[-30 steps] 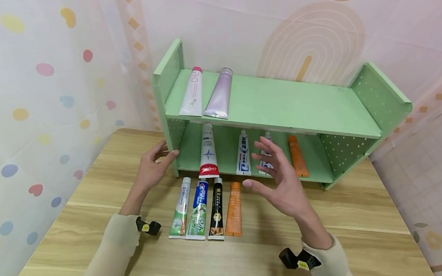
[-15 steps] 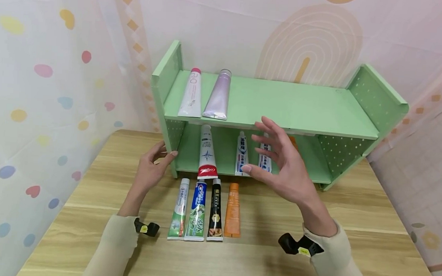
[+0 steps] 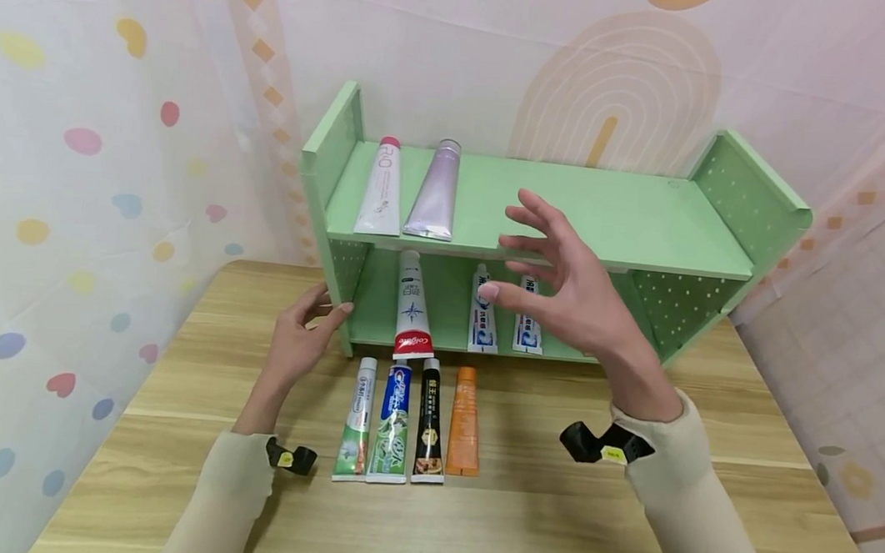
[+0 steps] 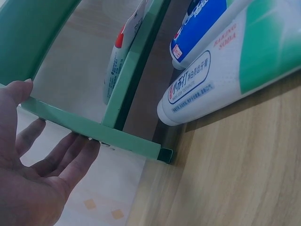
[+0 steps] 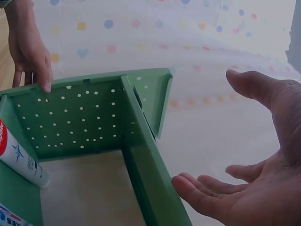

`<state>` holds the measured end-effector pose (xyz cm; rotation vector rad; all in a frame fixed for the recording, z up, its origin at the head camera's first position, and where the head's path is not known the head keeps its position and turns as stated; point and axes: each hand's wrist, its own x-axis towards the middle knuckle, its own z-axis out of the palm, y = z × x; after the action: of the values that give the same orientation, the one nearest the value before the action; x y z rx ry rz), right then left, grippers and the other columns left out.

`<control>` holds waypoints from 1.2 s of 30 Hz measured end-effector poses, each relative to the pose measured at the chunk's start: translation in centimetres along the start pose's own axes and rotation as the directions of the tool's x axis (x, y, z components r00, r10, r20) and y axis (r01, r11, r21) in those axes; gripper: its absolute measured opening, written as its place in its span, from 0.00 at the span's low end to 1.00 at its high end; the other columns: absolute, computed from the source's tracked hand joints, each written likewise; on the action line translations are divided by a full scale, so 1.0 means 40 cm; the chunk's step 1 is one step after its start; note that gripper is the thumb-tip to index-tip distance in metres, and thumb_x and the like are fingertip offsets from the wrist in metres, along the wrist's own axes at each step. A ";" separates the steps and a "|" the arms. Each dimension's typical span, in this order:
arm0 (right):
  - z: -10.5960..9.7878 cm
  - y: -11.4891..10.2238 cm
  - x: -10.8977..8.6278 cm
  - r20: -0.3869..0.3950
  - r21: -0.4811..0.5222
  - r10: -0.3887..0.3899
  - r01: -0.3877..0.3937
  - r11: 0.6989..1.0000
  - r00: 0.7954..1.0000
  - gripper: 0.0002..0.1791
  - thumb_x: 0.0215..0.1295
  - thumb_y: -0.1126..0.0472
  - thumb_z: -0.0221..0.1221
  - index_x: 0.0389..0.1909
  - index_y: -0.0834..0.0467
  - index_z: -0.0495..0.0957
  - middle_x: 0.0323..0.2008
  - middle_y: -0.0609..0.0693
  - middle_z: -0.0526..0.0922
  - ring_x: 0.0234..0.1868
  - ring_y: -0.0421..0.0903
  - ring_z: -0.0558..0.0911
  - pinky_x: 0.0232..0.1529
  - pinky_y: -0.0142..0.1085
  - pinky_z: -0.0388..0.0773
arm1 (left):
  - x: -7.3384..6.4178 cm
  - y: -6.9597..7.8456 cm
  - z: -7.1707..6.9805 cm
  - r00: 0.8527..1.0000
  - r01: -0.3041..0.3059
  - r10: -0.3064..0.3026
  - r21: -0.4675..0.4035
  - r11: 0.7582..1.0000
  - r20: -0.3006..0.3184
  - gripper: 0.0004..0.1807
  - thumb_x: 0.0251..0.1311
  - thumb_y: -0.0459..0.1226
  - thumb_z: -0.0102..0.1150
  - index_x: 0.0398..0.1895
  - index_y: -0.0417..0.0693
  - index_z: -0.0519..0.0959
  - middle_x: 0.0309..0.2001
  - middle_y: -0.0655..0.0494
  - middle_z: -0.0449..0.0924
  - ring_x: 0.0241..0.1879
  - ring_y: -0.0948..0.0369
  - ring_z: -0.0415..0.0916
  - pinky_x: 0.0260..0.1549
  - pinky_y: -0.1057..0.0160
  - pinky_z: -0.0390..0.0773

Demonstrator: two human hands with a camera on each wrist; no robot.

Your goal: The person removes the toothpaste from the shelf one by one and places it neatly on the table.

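Observation:
My left hand [image 3: 300,336] holds the left side panel of a two-tier green shelf [image 3: 611,210], thumb on one face and fingers on the other, as the left wrist view shows. My right hand [image 3: 573,292] hovers before the shelf with fingers apart and nothing in them. On the upper tier lie a white RIO tube [image 3: 381,190] with a pink cap and a lilac tube [image 3: 435,194]. Below are a Colgate toothpaste tube [image 3: 414,308] and two white-and-blue toothpaste tubes, one left [image 3: 483,316] and one right [image 3: 528,323]. My right hand and wrist hide the orange tube there.
In front of the shelf, on the wooden table [image 3: 550,524], lie a green-and-white toothpaste tube [image 3: 355,422], a blue-and-green Crest tube [image 3: 391,424], a black tube [image 3: 430,426] and an orange tube [image 3: 466,424]. A patterned curtain [image 3: 117,176] hangs behind.
My right hand has risen from the lower tier to the upper shelf's front edge, fingers still spread. It now covers the lower-tier orange tube. My left hand keeps its hold on the panel.

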<state>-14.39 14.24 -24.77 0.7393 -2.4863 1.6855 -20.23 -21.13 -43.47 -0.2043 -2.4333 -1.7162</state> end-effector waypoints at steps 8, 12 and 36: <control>-0.021 -0.021 0.073 0.016 -0.008 0.127 -0.127 0.992 0.992 0.52 0.63 0.55 0.71 0.82 0.41 0.50 0.78 0.47 0.63 0.70 0.48 0.75 0.71 0.49 0.72 | 0.002 -0.001 -0.002 1.000 0.006 -0.006 0.019 1.000 -0.012 0.33 0.72 0.52 0.59 0.77 0.55 0.67 0.64 0.43 0.78 0.56 0.58 0.76 0.48 0.67 0.83; -0.030 -0.025 0.107 0.024 -0.029 0.168 -0.167 0.986 0.986 0.51 0.63 0.52 0.71 0.81 0.41 0.51 0.77 0.47 0.65 0.69 0.47 0.76 0.71 0.52 0.71 | 0.002 -0.001 -0.001 1.000 0.006 -0.005 0.016 1.000 -0.015 0.33 0.72 0.52 0.59 0.77 0.55 0.67 0.63 0.43 0.78 0.55 0.60 0.76 0.47 0.68 0.83; -0.040 -0.030 0.278 0.157 -0.091 0.352 -0.341 0.936 0.923 0.51 0.64 0.47 0.70 0.82 0.48 0.53 0.72 0.50 0.72 0.56 0.45 0.86 0.56 0.40 0.83 | 0.000 0.000 0.004 1.000 -0.011 0.011 0.013 1.000 -0.016 0.32 0.72 0.51 0.60 0.76 0.56 0.69 0.63 0.44 0.79 0.55 0.58 0.77 0.45 0.67 0.83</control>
<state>-24.09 11.34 -19.78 0.4753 -2.9213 1.6954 -20.24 -20.98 -43.54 -0.2020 -2.4269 -1.6905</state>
